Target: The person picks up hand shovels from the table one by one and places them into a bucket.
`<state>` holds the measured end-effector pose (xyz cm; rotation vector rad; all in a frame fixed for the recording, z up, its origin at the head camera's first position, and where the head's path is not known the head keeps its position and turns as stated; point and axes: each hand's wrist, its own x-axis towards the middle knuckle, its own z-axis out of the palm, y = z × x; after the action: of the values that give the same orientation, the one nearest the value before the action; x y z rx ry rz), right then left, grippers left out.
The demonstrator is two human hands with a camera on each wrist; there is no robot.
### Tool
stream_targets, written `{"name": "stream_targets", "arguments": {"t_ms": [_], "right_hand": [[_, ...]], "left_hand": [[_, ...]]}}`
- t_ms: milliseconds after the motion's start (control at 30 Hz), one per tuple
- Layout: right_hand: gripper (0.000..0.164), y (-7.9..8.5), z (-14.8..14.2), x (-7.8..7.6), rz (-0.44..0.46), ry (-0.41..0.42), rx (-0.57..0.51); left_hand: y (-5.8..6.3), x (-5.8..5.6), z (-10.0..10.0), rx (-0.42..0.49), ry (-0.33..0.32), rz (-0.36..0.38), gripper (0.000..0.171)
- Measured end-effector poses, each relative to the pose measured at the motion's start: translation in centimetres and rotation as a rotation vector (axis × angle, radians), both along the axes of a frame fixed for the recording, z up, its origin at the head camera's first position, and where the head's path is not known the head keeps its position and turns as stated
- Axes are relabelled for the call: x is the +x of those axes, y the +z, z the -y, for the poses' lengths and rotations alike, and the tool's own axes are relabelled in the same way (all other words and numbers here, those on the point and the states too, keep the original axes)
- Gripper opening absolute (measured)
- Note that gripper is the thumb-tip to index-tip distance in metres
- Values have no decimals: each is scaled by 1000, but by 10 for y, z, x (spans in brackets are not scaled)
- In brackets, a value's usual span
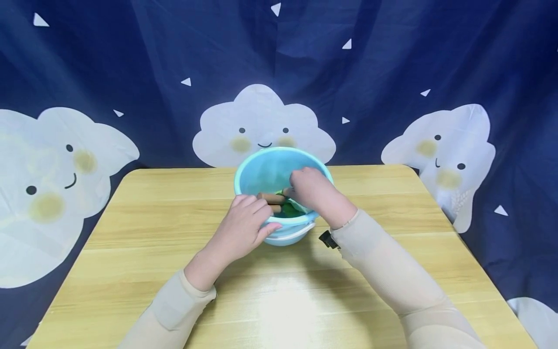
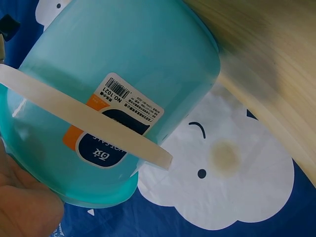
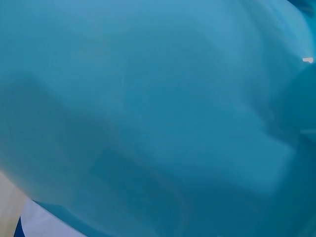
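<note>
A light blue plastic bucket (image 1: 270,169) stands near the table's far edge. My left hand (image 1: 244,218) grips its near left rim, fingers over the edge and thumb on the outside. In the left wrist view, part of that hand (image 2: 29,207) shows beside the bucket's rim. My right hand (image 1: 311,191) reaches inside with bent fingers; its fingertips are hidden, so its hold cannot be made out. Brown cylindrical pieces (image 1: 271,198), like wooden handles, and a green item (image 1: 291,210) lie in the bucket. The right wrist view shows mostly blue bucket wall (image 3: 148,98).
A pale carrying handle (image 2: 84,116) hangs across the bucket's outside, over a printed label (image 2: 131,101). The wooden table (image 1: 174,194) ends just behind the bucket. Beyond it hangs a dark blue curtain (image 1: 244,43) with clouds. A black clip (image 1: 328,239) sits at the right wrist.
</note>
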<state>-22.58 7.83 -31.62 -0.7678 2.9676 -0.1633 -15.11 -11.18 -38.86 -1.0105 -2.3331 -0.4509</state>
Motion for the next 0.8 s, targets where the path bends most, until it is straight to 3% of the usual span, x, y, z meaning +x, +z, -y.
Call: {"name": "stream_targets", "arguments": {"t_ms": [333, 600, 800], "right_hand": [[43, 0, -7, 2, -79, 20, -99], [53, 7, -16, 18, -168, 122, -207], [36, 4, -25, 33, -243, 173, -273]], "left_hand": [[-1, 0, -1, 2, 0, 10, 57], [0, 1, 0, 5, -3, 8, 56], [1, 1, -1, -16, 14, 16, 58]]}}
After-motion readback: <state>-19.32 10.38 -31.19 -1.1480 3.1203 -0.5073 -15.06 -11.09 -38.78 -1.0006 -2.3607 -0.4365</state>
